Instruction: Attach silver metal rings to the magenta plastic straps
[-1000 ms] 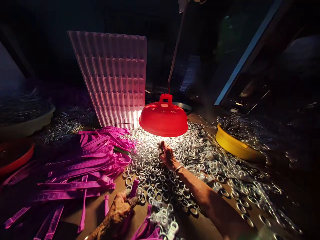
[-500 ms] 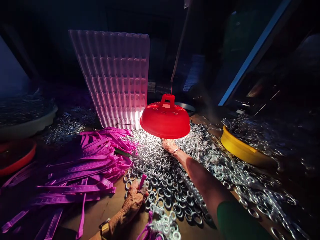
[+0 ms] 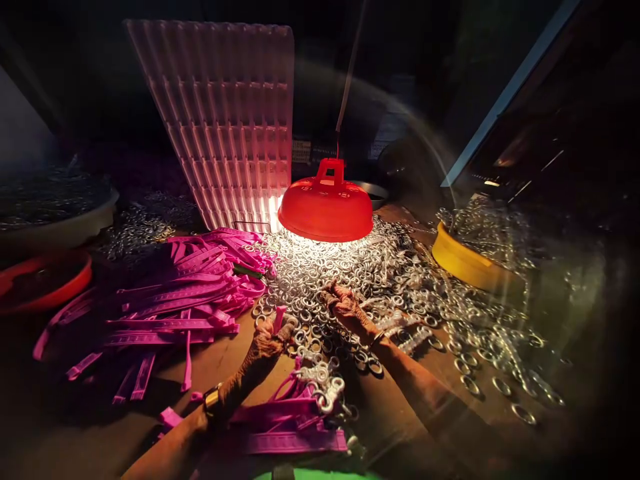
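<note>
The left hand (image 3: 267,340) gripped a purple strip (image 3: 279,319) in its fingers. At its two o'clock, the right hand (image 3: 345,303) pinched among metal rings (image 3: 320,280) under the red lamp (image 3: 326,208).

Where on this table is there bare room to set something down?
Bare brown table shows between the purple strips and the left hand, and beside the right forearm near scattered rings. Under the red lamp the metal rings lie crowded.

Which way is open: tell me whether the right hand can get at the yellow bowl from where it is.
Probably yes. The right hand rests on the metal rings, and only more loose rings lie between it and the yellow bowl; nothing upright blocks it.
</note>
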Demonstrator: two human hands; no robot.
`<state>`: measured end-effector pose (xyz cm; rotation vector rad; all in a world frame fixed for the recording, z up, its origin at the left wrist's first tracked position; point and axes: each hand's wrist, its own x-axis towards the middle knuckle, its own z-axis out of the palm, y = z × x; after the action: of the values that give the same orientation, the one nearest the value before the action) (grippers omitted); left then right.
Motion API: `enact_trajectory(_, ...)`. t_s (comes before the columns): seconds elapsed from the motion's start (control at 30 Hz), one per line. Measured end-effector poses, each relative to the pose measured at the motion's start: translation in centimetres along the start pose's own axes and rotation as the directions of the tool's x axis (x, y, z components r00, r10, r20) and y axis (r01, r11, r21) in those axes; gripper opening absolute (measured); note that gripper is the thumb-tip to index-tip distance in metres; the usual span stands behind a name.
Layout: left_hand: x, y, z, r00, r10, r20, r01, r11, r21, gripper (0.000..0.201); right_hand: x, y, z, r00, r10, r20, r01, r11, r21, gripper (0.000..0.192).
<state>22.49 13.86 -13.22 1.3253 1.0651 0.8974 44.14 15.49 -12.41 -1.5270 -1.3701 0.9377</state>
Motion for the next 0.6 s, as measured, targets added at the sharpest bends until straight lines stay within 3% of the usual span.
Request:
enact_trajectory(0.1,-0.4,0.6,0.2,0.996,0.079,0.039,-0.079,0.997,-0.004,0.024,-1.8,-0.2,1.6,0.989,0.106,0.107,-0.126,0.973,0.192,0.025)
enact_trajectory(0.2,-0.6,0.8,0.2,0.980,0.159,0.116,-0.169,0.983,0.077,0.024,-3.1,-1.0,2.7,0.941,0.181,0.286,-0.280,0.891,0.356,0.030)
enact_trajectory(0.37,-1.1,1.5,-0.1,0.913,0.293,0.284,-0.341,0.930,0.136,0.031,-4.2,-2.2,3.5,0.846,0.231,0.481,-0.454,0.785,0.422,0.027)
enact_trajectory(0.5,-1.3,1.2,-0.3,0.866,0.330,0.377,-0.436,0.866,0.244,0.029,-4.6,-2.5,3.9,0.838,0.223,0.498,-0.431,0.829,0.356,0.022)
enact_trajectory(0.6,-1.1,0.0,-0.2,0.908,0.314,0.278,-0.397,0.858,0.327,0.025,-4.6,-2.2,4.4,0.885,0.177,0.430,-0.325,0.897,0.299,0.020)
